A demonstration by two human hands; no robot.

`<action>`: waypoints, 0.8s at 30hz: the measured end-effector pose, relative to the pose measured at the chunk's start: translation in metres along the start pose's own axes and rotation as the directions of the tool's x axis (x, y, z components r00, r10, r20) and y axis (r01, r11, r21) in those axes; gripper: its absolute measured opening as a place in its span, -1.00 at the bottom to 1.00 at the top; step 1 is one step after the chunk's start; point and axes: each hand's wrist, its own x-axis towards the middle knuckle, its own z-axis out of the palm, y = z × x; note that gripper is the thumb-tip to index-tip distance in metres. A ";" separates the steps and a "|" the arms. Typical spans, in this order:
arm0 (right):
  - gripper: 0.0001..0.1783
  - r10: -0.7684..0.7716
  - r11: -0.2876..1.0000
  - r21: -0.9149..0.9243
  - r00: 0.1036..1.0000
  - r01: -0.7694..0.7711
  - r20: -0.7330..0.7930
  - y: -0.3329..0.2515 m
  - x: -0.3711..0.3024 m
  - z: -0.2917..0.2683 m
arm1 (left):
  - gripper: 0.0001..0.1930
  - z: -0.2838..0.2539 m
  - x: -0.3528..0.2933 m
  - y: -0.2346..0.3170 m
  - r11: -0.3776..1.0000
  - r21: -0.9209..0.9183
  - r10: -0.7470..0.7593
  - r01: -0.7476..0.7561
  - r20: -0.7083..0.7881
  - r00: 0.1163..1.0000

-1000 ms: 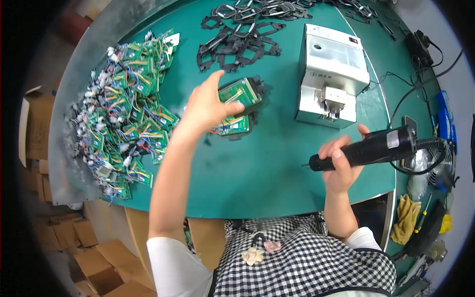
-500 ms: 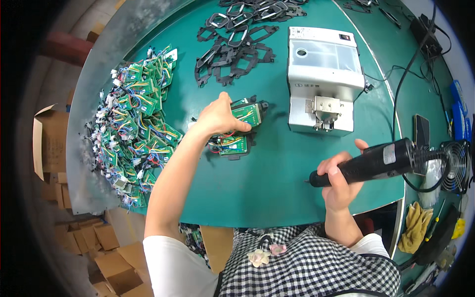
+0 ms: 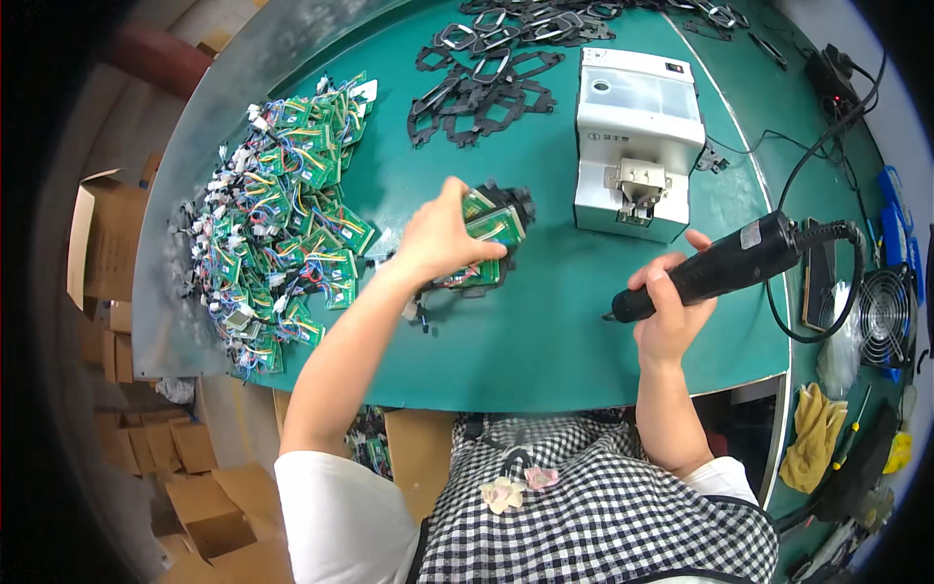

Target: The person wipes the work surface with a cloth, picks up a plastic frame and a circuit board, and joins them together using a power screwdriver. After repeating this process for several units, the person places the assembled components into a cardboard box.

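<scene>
My left hand [image 3: 438,234] is closed, thumb and fingers, around a green circuit board [image 3: 499,229] that is tilted above the green table. More green boards and black plastic frames [image 3: 523,202] lie right beneath and beside it, partly hidden by the hand. Loose wires and small connectors [image 3: 418,313] stick out below that hand. In my right hand [image 3: 671,311] is a black electric screwdriver [image 3: 735,261], held well to the right of the boards. Its bit points left and downward, over the table surface, and its cable loops off to the right.
A big heap of wired circuit boards [image 3: 282,214] covers the table's left side. Black frames [image 3: 477,112] are piled at the back. A silver-white screw feeder [image 3: 637,146] stands right of centre. Gloves [image 3: 815,438], a screwdriver and a fan [image 3: 885,316] lie far right.
The view has shifted a little. The held board has turned and now overlaps the board below it more. The electric screwdriver is tilted more steeply, still in my right hand.
</scene>
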 end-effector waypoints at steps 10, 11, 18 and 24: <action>-0.48 0.018 0.999 -0.030 1.000 -0.017 0.014 -0.001 -0.003 0.002 | -0.26 -0.007 -0.011 -0.035 0.989 -0.029 0.147 -0.145 0.216 0.965; -0.48 0.014 0.999 -0.041 1.000 -0.013 0.020 0.000 -0.003 0.002 | -0.20 -0.002 -0.007 -0.041 0.994 -0.106 0.050 -0.011 0.378 0.924; -0.47 -0.015 0.998 -0.067 1.000 0.016 0.013 0.004 0.000 0.000 | -0.09 0.014 -0.021 -0.033 0.972 0.227 -0.012 -0.053 0.274 0.962; -0.29 0.100 0.903 -0.429 0.953 0.035 0.287 -0.013 0.005 0.006 | -0.10 0.014 -0.041 -0.032 0.986 0.157 -0.093 0.060 0.214 0.972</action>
